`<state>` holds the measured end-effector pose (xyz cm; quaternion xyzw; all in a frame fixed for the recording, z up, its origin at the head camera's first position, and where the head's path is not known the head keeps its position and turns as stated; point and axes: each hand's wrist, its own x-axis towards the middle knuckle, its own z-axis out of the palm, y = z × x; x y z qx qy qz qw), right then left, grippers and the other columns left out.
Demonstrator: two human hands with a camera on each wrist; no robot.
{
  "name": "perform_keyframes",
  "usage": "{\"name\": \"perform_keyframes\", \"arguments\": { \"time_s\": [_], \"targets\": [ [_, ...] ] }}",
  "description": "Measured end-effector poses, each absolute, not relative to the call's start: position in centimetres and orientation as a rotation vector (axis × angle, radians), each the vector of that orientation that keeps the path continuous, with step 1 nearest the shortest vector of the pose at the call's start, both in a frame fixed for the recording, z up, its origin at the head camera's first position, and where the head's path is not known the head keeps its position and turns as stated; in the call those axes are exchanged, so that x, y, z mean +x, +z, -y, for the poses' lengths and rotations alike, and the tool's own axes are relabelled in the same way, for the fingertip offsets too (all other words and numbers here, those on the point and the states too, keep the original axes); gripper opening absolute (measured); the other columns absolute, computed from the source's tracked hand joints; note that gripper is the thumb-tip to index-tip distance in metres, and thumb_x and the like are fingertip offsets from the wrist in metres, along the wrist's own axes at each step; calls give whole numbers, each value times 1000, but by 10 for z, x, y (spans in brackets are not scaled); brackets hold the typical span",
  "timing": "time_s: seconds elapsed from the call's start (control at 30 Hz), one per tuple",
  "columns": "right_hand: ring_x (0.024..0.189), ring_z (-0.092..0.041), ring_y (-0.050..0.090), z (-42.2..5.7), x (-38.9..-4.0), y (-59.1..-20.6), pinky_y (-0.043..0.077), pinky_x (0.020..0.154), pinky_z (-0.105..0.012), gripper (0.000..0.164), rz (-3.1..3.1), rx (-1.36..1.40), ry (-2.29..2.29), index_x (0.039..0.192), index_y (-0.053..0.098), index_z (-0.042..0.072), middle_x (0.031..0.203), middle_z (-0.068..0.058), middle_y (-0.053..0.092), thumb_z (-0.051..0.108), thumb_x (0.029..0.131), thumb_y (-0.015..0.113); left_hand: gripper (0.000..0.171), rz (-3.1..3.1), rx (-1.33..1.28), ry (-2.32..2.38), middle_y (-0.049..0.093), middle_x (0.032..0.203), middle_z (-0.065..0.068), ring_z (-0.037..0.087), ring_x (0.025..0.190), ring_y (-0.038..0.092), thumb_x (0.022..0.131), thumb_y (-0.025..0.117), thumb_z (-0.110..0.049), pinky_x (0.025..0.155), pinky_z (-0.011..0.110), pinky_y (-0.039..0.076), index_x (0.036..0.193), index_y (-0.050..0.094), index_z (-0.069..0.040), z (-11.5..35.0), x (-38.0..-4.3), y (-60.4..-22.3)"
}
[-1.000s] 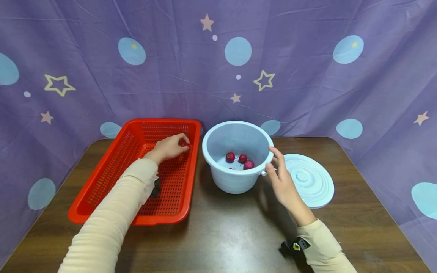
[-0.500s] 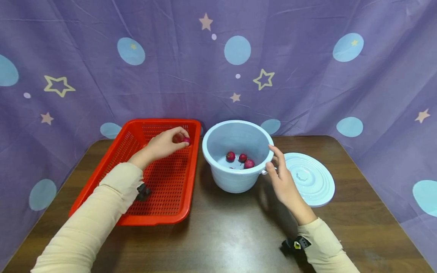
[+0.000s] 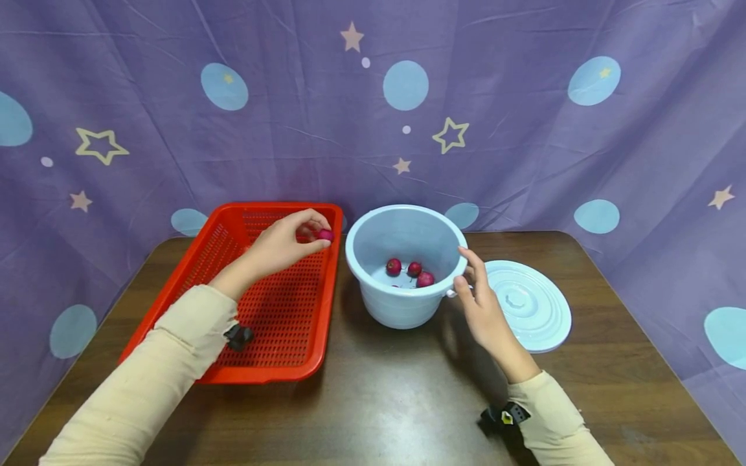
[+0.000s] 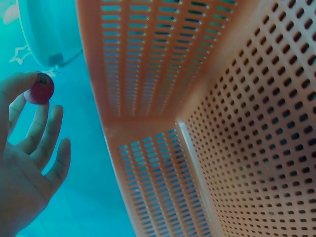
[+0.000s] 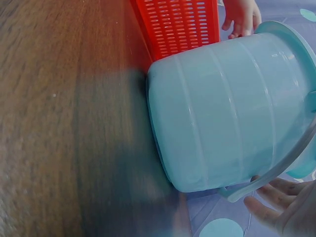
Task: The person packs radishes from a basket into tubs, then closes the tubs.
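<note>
My left hand pinches a red radish between thumb and fingertips, above the right wall of the red basket. In the left wrist view, the radish shows a thin root and a dark stem end. The light blue bucket stands right of the basket, with several radishes on its floor; its near wall partly hides one. My right hand touches the bucket's right rim with fairly straight fingers. In the right wrist view, its fingers lie beside the bucket handle.
A round light blue lid lies on the brown wooden table, right of the bucket and behind my right hand. A purple patterned curtain hangs behind the table's far edge.
My left hand has lifted the radish from inside the basket, up and slightly right, towards the basket's rim. The forearm has swung left. My right hand stays at the bucket.
</note>
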<state>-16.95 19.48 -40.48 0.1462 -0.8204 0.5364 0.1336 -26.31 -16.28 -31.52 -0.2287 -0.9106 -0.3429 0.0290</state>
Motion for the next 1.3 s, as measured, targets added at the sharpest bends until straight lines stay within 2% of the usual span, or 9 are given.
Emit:
{"name": "perform_keyframes", "arguments": {
  "time_s": [0.17, 0.43, 0.63, 0.93, 1.1, 1.3],
  "targets": [
    [110, -33, 58, -195, -169, -405, 47, 93, -54, 50, 2385, 416, 1545, 154, 25, 27, 139, -24, 51, 24, 107, 41, 25, 2725, -748, -1148, 64, 108, 0, 20, 99, 61, 91, 74, -21, 87, 43, 47, 113, 62, -16, 156, -257, -310],
    [109, -34, 59, -194, -169, -404, 47, 92, -54, 50, 2385, 424, 1544, 154, 25, 29, 137, -24, 51, 26, 107, 42, 26, 2603, -856, -1306, 65, 109, 1, 18, 94, 61, 90, 74, -19, 82, 39, 48, 114, 65, -14, 142, -247, -303],
    [111, -35, 58, -194, -169, -404, 47, 93, -55, 50, 2397, 417, 1539, 154, 24, 27, 138, -25, 51, 25, 108, 41, 27, 2613, -903, -1258, 65, 102, -5, 16, 95, 59, 89, 77, -23, 79, 37, 48, 114, 66, -19, 132, -239, -300],
    [110, -35, 58, -193, -169, -403, 45, 93, -55, 50, 2384, 410, 1545, 154, 26, 27, 138, -24, 51, 20, 107, 42, 26, 2674, -984, -1095, 60, 99, -6, 15, 95, 52, 90, 75, -28, 78, 36, 45, 115, 69, -23, 122, -236, -299],
    [111, -33, 58, -193, -168, -403, 45, 93, -54, 51, 2378, 414, 1553, 154, 26, 27, 137, -24, 52, 18, 107, 42, 25, 2691, -1044, -1124, 62, 100, -8, 20, 95, 56, 90, 75, -26, 77, 35, 46, 114, 70, -23, 117, -238, -302],
    [110, -34, 58, -193, -168, -403, 45, 94, -54, 51, 2377, 416, 1553, 154, 25, 27, 136, -25, 52, 18, 107, 42, 25, 2705, -1139, -1091, 65, 101, -10, 13, 92, 55, 89, 76, -24, 74, 32, 47, 114, 72, -20, 113, -237, -303]
  ]
}}
